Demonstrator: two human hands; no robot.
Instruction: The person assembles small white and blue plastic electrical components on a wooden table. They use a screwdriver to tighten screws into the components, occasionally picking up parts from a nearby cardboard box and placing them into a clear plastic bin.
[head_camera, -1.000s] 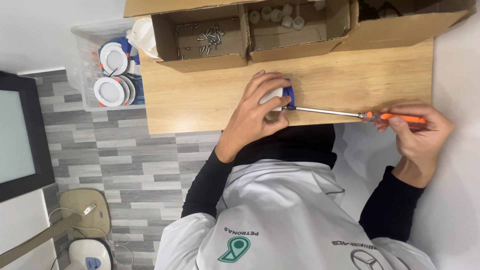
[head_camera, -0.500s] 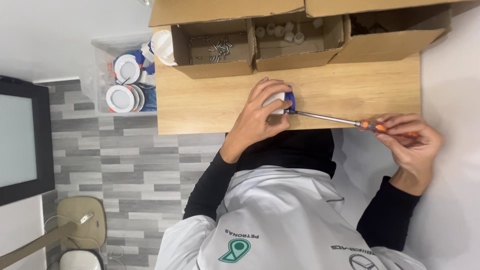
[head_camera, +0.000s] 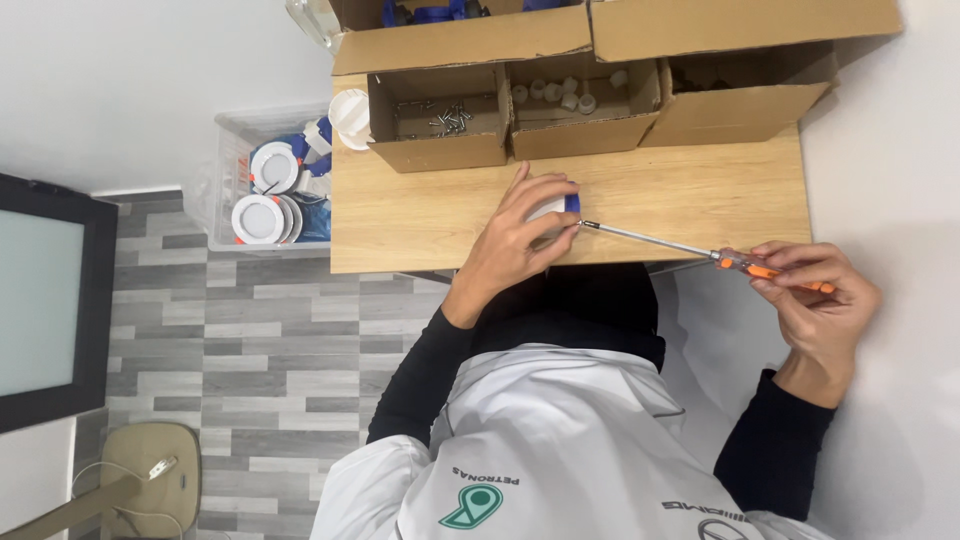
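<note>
Screwdriver tip at the small fitting near the tabletop's front edge

Our left hand (head_camera: 515, 240) cups the white-and-blue fitting (head_camera: 556, 208), fingers curled over it — a light, rigid plastic piece, we judge, best gripped around its rim. Our right hand (head_camera: 815, 295), off the tabletop's (head_camera: 400, 215) right corner, pinches the orange handle of the long, stiff screwdriver (head_camera: 700, 250) — fingers closed round it.

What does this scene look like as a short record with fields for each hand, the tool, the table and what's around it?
left hand: holds down a small white and blue part
right hand: grips the orange handle of the screwdriver
screwdriver tip: at the part's edge
table: wooden
boxes: open cardboard, one with screws
bin: clear, beside the table, round white pieces inside
</note>
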